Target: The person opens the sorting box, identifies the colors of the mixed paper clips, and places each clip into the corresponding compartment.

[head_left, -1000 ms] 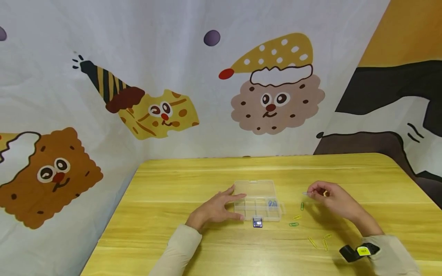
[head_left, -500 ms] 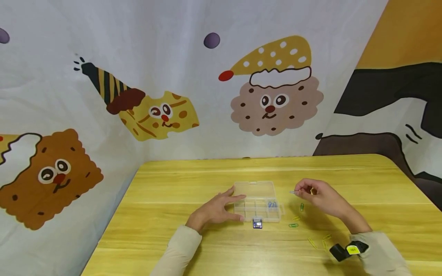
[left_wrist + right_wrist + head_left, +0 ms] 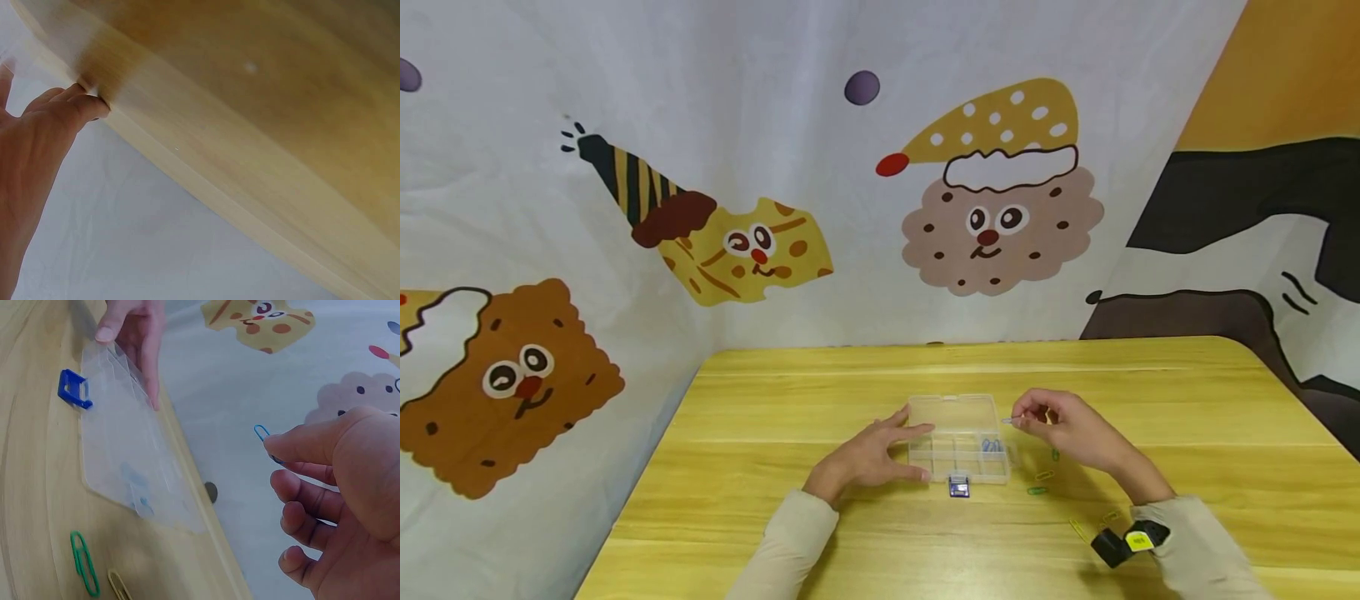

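A clear plastic compartment box (image 3: pixel 953 412) lies with its lid raised and a blue latch (image 3: pixel 958 486) at the front. Several blue paper clips (image 3: pixel 991 446) show in a compartment at the back right. My left hand (image 3: pixel 876 450) rests against the box's left side with fingers spread, the thumb at the front edge and another finger reaching to the lid. Right of the box, my right hand (image 3: pixel 1067 427) pinches a blue paper clip (image 3: pixel 260 431) between thumb and index finger, above the table. Its other fingers are loosely curled in the right wrist view.
Green paper clips (image 3: pixel 1037 491) and yellow paper clips (image 3: pixel 1045 476) lie on the wooden table (image 3: pixel 760 517) right of the box. More yellow clips (image 3: pixel 1078 529) lie nearer the front, close to the right wrist strap. A printed cloth (image 3: pixel 782 100) hangs behind the table.
My right hand has moved left with the pinched blue paper clip, from beyond the loose clips to close by the box's right edge. My left hand and the box have stayed put.
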`<state>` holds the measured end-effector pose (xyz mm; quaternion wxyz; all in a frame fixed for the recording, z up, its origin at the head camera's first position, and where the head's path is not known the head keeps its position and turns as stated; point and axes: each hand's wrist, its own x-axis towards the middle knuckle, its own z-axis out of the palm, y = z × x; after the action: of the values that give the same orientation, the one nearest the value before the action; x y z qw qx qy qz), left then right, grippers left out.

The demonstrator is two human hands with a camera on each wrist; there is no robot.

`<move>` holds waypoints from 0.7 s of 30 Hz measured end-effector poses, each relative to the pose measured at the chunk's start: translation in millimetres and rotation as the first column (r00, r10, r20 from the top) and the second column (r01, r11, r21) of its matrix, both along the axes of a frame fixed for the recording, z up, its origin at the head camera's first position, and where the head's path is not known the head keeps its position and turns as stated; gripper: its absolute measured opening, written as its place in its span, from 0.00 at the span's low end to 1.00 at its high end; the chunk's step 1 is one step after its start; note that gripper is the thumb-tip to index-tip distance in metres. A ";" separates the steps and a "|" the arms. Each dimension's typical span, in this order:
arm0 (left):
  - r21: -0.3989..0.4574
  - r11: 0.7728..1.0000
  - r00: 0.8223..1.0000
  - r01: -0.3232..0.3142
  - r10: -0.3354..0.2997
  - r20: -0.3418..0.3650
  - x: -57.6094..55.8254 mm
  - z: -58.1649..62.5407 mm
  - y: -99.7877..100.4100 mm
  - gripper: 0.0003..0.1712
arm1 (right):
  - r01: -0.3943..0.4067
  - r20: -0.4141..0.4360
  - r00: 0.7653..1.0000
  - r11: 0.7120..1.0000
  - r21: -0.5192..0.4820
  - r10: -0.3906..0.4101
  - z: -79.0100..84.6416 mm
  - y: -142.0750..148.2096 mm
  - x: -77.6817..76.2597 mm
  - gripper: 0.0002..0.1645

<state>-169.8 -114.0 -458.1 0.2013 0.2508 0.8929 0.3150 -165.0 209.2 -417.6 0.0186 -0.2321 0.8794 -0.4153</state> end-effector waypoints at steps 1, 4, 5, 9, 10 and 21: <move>0.000 1.000 1.000 0.001 -0.001 -0.001 -0.1 -0.2 0.0 0.41 | 0.000 0.005 1.000 1.000 -0.001 0.000 -0.3 -2.2 -0.4 0.03; -0.003 1.000 1.000 0.003 -0.003 -0.001 -0.3 -0.2 0.0 0.41 | -0.008 0.015 1.000 1.000 -0.007 0.008 -0.7 -8.2 -1.1 0.04; -0.003 1.000 1.000 0.003 -0.003 -0.002 -0.3 0.1 -0.1 0.41 | -0.014 0.016 1.000 1.000 -0.008 0.014 -0.7 -9.9 -1.2 0.04; -0.005 1.000 1.000 0.007 -0.007 -0.004 -0.8 -0.4 -0.4 0.41 | -0.039 0.022 0.999 0.999 -0.016 0.040 -2.2 -14.4 -2.0 0.05; -0.003 1.000 1.000 0.008 -0.008 -0.006 -0.9 -0.7 -0.5 0.41 | -0.045 0.023 0.999 0.999 -0.018 0.046 -2.9 -15.0 -2.3 0.05; 0.002 1.000 1.000 0.005 -0.005 -0.004 -0.9 -1.5 -0.8 0.41 | -0.035 0.039 0.999 0.999 0.020 0.034 -10.5 -16.7 -6.8 0.07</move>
<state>-170.8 -114.8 -459.6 0.2002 0.2540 0.8923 0.3151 -171.8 192.6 -428.1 0.0452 -0.2389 0.8791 -0.4101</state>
